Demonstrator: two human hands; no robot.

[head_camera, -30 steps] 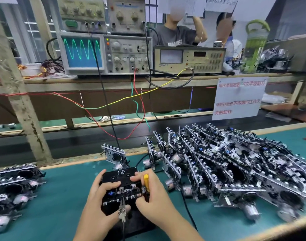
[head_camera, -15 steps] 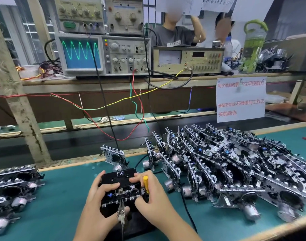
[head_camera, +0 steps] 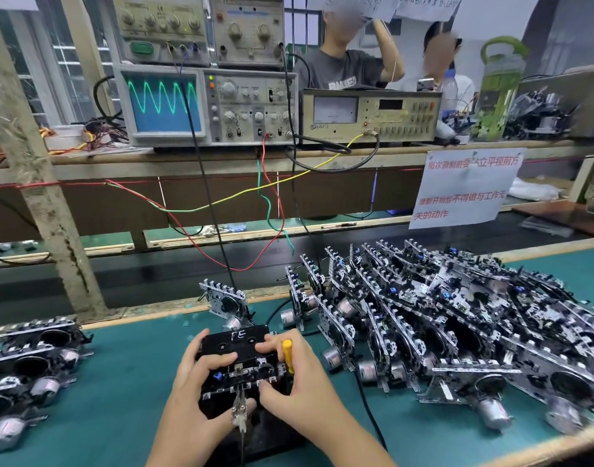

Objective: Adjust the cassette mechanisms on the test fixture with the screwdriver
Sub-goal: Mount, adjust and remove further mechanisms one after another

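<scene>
Head view: a cassette mechanism was steadied on the black test fixture by the left hand, fingers curled over it. A yellow screwdriver was gripped in the right hand, apparently for fine adjustment while the oscilloscope trace was watched.

your black cassette mechanism, marked "fe", sits flat on the dark test fixture; the yellow-handled screwdriver stands upright at the mechanism's right edge.
</scene>
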